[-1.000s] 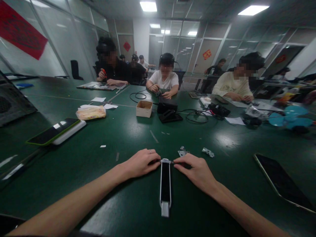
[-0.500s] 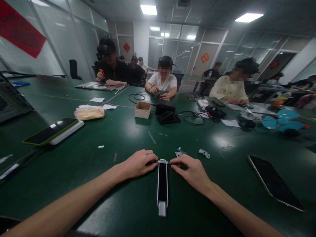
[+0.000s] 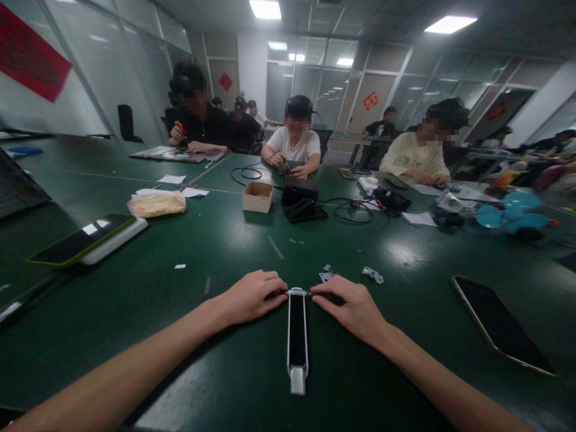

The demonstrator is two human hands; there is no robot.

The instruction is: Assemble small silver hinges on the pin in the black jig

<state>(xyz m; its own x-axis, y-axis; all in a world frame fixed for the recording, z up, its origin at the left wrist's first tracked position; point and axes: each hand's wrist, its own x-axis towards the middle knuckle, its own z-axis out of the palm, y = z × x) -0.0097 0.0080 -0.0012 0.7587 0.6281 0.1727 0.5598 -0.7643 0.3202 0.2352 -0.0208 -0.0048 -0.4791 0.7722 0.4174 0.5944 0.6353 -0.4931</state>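
Note:
A long narrow black strip with a silver frame (image 3: pixel 297 336) lies on the green table (image 3: pixel 225 240), pointing away from me. My left hand (image 3: pixel 252 296) pinches its far end from the left. My right hand (image 3: pixel 350 306) pinches the same end from the right, fingers closed. A thin pin or small part sits between the fingertips at the strip's top. Two small metal brackets (image 3: pixel 327 275) (image 3: pixel 373 275) lie just beyond my right hand.
A dark phone (image 3: pixel 495 324) lies at the right, a phone on a white slab (image 3: pixel 85 240) at the left. Farther off are a bagged item (image 3: pixel 156 204), a cardboard box (image 3: pixel 257 197), a black device with cables (image 3: pixel 303 201). Three people sit across the table.
The view shifted slightly; both hands stay pinched at the strip's far end, barely moving.

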